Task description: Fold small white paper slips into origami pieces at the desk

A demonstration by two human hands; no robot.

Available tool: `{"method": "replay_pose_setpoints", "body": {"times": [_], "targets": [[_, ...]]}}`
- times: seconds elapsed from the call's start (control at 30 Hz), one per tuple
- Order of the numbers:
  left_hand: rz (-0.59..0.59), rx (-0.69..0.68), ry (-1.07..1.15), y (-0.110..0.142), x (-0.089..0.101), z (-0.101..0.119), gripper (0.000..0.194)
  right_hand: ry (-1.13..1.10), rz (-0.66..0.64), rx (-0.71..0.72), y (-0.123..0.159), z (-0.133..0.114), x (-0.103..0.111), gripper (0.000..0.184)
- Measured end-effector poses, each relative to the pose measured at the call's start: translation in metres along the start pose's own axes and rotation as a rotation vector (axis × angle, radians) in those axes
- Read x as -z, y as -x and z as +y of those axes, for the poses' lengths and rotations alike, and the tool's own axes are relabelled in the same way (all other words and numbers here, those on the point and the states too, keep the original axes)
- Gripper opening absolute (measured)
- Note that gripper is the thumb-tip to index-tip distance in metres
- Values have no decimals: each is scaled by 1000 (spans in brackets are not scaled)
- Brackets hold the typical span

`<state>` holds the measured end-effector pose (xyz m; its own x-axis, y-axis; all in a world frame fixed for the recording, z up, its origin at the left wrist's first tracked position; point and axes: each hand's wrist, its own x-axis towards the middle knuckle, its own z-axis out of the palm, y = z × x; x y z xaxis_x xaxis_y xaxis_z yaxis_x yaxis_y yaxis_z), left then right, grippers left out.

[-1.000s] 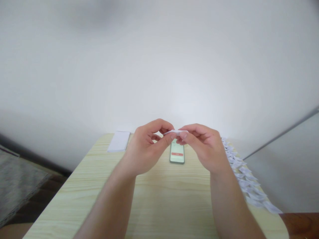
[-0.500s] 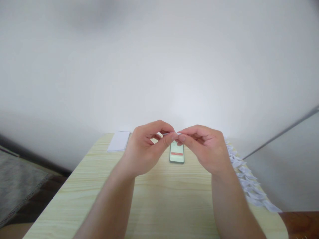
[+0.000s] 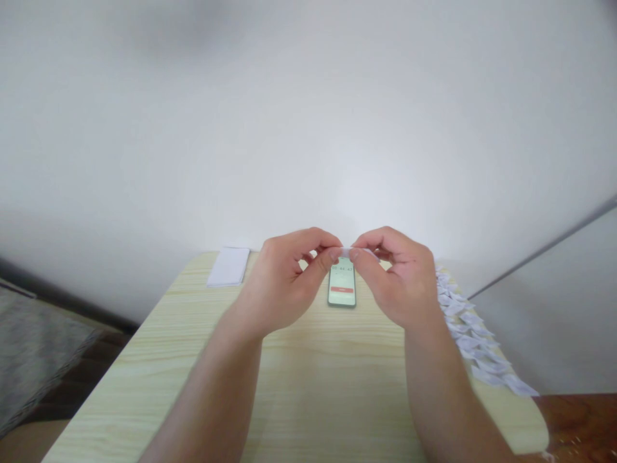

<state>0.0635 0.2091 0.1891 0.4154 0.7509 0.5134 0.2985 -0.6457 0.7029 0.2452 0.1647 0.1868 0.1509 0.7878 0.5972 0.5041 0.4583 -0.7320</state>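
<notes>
**Folded paper piece [image 3: 346, 252] in two-handed pinch: light, easily creased**

At far left, a white paper stack [image 3: 228, 267] lies flat on the pale wood-grain table [image 3: 332, 399], near its back edge. Next, the left hand [image 3: 284, 283] grips the paper piece's left part between thumb and bent forefinger.

The piece itself sits at centre, bridging both sets of fingertips, in line with the upper end of a lit phone [image 3: 342, 297]; it appears raised above the tabletop. Its exact folds are largely hidden by the fingers.

The right hand [image 3: 402, 280] pinches the other part likewise, thumb nearest the viewer. At far right, many small folded paper pieces [image 3: 482, 350] lie along the table's edge.

Assessment: the piece should weigh next to nothing, be stiffer along folded layers, limp where single, and liable to crease or tear under a hard pull. Slipping seems a minor risk. Recommended hold: light thumb-and-forefinger pressure at both ends, on doubled layers.
</notes>
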Motion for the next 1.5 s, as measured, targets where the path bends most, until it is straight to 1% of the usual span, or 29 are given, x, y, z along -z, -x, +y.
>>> {"method": "replay_pose_setpoints", "body": {"times": [0.03,0.17,0.3,0.43,0.53,0.6,0.7,0.77,0.83,0.9,0.97,1.07,1.17,1.33,1.43,1.5], "targets": [[1,1,-8,0,-1,0,16,3,-8,-10,-1,1,0,9],[-8,33,10,-1,-6,0,16,-24,-110,-51,-2,7,1,10],[4,56,142,-2,-7,0,15,-94,-129,-28,-3,10,4,15],[8,56,264,-2,-7,-2,12,-232,-189,-73,-4,11,8,16],[18,64,328,-1,-7,-1,11,-300,-229,-119,-3,11,15,19],[2,48,359,-1,-9,1,10,-326,-219,-139,0,12,21,21],[-62,15,408,-1,-15,2,8,-350,-163,-177,10,16,25,18],[-106,38,424,-3,-21,-1,8,-343,-115,-227,19,21,25,19],[-135,105,416,-5,-27,-6,9,-275,-74,-272,30,27,23,25],[-152,183,400,-8,-33,-12,9,-163,-29,-279,41,33,22,30],[-184,241,394,-10,-40,-17,10,-67,21,-277,49,39,22,27],[-244,287,387,-11,-50,-18,11,19,71,-306,58,46,26,20],[-304,287,293,-10,-60,-16,18,55,83,-351,63,52,30,18],[-387,250,87,-5,-75,-14,25,4,74,-464,75,61,40,16],[-421,207,36,-1,-82,-12,27,19,53,-473,84,66,46,17],[-438,181,24,1,-87,-10,28,56,16,-473,89,68,49,16]]}}
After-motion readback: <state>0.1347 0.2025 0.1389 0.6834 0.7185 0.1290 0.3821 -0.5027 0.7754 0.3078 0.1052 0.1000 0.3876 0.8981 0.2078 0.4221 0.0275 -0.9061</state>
